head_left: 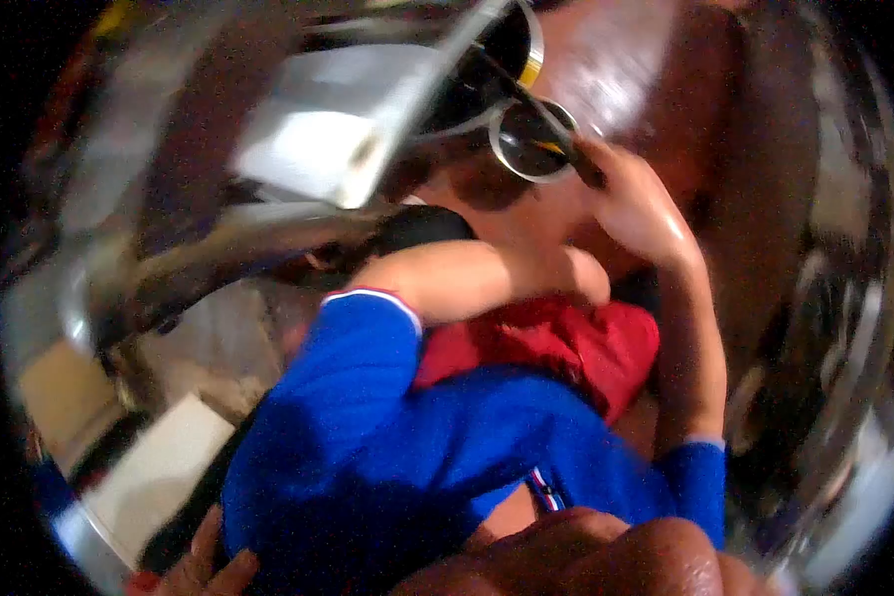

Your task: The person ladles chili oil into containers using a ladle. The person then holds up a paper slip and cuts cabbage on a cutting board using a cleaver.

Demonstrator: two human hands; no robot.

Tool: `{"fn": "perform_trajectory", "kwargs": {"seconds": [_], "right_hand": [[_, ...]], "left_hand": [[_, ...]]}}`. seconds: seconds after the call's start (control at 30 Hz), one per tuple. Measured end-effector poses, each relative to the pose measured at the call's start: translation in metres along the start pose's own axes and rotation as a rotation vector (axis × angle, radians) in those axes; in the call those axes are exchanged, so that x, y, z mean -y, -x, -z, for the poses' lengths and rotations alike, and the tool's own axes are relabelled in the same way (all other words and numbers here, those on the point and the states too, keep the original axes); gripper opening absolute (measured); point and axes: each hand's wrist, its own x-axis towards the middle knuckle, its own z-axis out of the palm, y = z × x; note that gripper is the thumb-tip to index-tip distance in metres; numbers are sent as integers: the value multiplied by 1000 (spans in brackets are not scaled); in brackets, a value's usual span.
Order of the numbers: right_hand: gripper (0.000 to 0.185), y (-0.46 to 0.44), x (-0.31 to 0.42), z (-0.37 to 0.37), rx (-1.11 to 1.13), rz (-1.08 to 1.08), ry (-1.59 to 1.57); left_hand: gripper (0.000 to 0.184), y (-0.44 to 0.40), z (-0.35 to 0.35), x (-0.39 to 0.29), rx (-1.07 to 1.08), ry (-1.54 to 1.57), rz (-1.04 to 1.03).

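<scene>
My right hand (631,199) is closed around a dark, slim long-handled tool (541,99), whose kind I cannot make out. The tool slants up and left across a small round dark dish with a pale rim (497,154). My left forearm reaches across my body, and my left hand (584,276) rests by the red cloth (526,343) at my waist; its fingers are too blurred to read. Behind the small dish is a larger dark round vessel (531,35) with a pale and yellow rim. All of these stand at a glossy reddish-brown surface (616,60).
A white, box-like panel with a pale edge (368,159) stands at upper left. Lower left are a white box (159,477) and a brown carton (65,397). At the bottom left edge another person's hand (209,566) shows. The surroundings are smeared by motion.
</scene>
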Motion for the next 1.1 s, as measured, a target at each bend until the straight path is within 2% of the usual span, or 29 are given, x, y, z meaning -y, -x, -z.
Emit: {"fn": "perform_trajectory", "kwargs": {"seconds": [0.1,0.17,0.2,0.3,0.37,0.4,0.47,0.5,0.53,0.57,0.6,0.63,0.67,0.7,0.77,0.8,0.87,0.97,1.0,1.1], "right_hand": [[52,-18,-10,-2,-12,53,-24],[53,-36,7,-3,55,89,20],[52,-42,9,-7,59,86,47],[50,-54,11,-3,121,73,68],[48,-56,22,5,216,52,26],[45,-68,8,-6,178,145,10],[43,-77,4,-6,254,76,-191],[41,-76,6,-1,290,44,-292],[39,-78,22,3,269,-143,-510],[40,-75,21,6,263,-149,-539],[41,-79,13,-2,273,-127,-568],[42,-90,4,-13,286,-103,-595],[43,-95,-26,-40,248,117,-698],[43,-78,-21,-37,250,0,-816],[48,-37,-6,-21,239,-243,-1033],[47,-11,-7,-17,197,-289,-1110],[52,32,-18,-15,197,-323,-1202],[51,88,-42,-9,229,-292,-1178],[52,28,-18,-9,220,-325,-1211],[53,55,-19,-3,227,-321,-1239]], "left_hand": [[32,16,12,2,7,-17,-31],[31,33,19,8,14,-114,-51],[29,52,28,7,25,-230,-173],[27,21,6,24,40,-359,-273],[27,22,-1,22,31,-286,-274],[28,8,-7,29,28,-297,-289],[28,5,-5,25,10,-306,-291],[29,18,4,10,5,-267,-218],[29,38,17,7,-8,-230,-147],[30,52,25,-4,-26,-193,-52],[33,48,24,2,28,-74,32],[38,29,11,22,0,-36,-35],[39,45,20,12,-1,68,54],[40,62,29,2,-12,172,142],[41,45,20,-4,20,110,122],[35,31,11,-17,-67,113,171],[35,30,6,-42,-78,86,67],[34,11,-4,-57,-96,79,-23],[34,30,19,-20,-107,117,-49],[32,26,19,-20,-168,250,-125]]}}
